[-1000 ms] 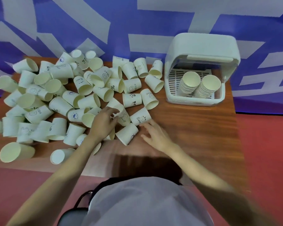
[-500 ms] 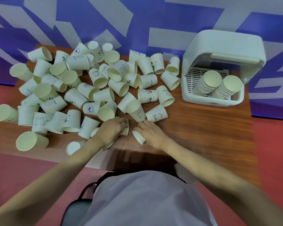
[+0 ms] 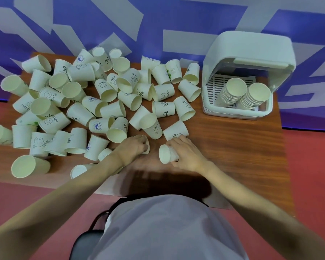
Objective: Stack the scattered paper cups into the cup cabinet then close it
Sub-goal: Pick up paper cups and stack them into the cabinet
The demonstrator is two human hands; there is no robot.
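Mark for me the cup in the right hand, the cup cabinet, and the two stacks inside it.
cup in the right hand (image 3: 166,154): head view, on its open mouth.
cup cabinet (image 3: 250,47): head view, on its raised lid.
left stack (image 3: 235,89): head view, top cup.
right stack (image 3: 259,93): head view, top cup.

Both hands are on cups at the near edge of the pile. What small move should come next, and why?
Probably nest the two: the right hand grips a cup with its mouth facing the left hand, which holds another cup. The cup cabinet is open and already holds two stacks.
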